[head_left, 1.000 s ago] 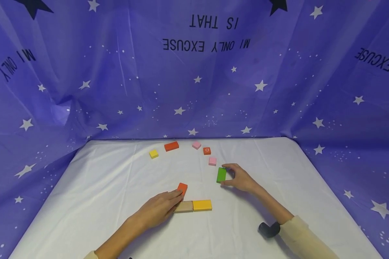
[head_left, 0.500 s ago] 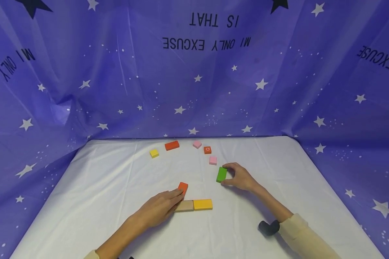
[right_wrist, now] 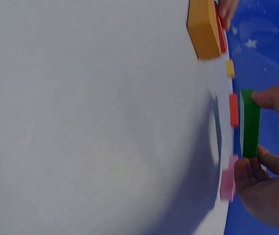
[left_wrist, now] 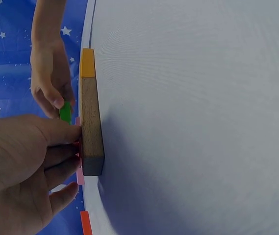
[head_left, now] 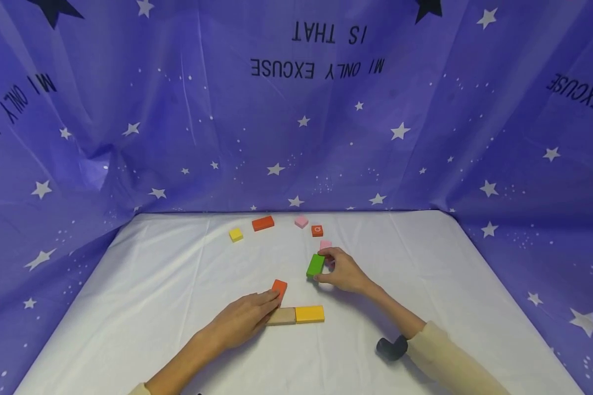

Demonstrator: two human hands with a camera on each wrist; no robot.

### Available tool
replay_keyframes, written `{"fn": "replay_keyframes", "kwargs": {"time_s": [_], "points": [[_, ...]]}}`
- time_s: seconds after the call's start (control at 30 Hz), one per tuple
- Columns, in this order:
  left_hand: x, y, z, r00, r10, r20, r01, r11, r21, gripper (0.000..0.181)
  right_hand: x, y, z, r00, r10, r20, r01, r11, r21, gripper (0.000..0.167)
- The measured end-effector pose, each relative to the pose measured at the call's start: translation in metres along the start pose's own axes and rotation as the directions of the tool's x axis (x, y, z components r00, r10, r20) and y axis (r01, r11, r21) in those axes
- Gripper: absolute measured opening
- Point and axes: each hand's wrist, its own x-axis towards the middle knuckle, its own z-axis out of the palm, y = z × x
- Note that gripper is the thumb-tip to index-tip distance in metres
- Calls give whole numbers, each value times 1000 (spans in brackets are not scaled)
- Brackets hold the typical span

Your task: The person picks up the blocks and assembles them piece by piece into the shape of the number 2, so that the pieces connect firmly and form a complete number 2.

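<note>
In the head view, my left hand [head_left: 244,318] holds an orange-red block [head_left: 279,288] at its lower end, just behind a plain wooden block [head_left: 281,316]. The left wrist view shows thumb and fingertips close together around it, covering most of it. A yellow block [head_left: 309,314] lies end to end with the wooden one. Thumb and fingers of my right hand [head_left: 347,271] pinch a green block [head_left: 315,265] by its two ends. In the right wrist view the green block [right_wrist: 250,123] is above the cloth, its shadow falling below.
Farther back lie a small yellow block [head_left: 235,235], a long red block [head_left: 263,223], a pink block [head_left: 301,221] and a small red block [head_left: 317,230] with a white mark. Another pink block [head_left: 325,244] is partly behind my right hand. A starry purple curtain [head_left: 257,137] surrounds the white-covered table [head_left: 153,285].
My right hand has carried the green block left, toward the middle of the table. The left hand and its orange-red block have stayed in place.
</note>
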Motion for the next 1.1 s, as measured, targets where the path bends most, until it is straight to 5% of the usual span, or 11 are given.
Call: {"fn": "replay_keyframes", "kwargs": {"time_s": [0.53, 1.1], "points": [[1, -2, 0, 999, -6, 32, 6, 1000, -6, 39, 31, -21, 38, 996, -39, 76, 44, 996, -72, 61], [0, -3, 1, 1000, -2, 22, 2, 1000, -8, 39, 36, -28, 46, 988, -61, 144, 72, 995, -71, 62]]}}
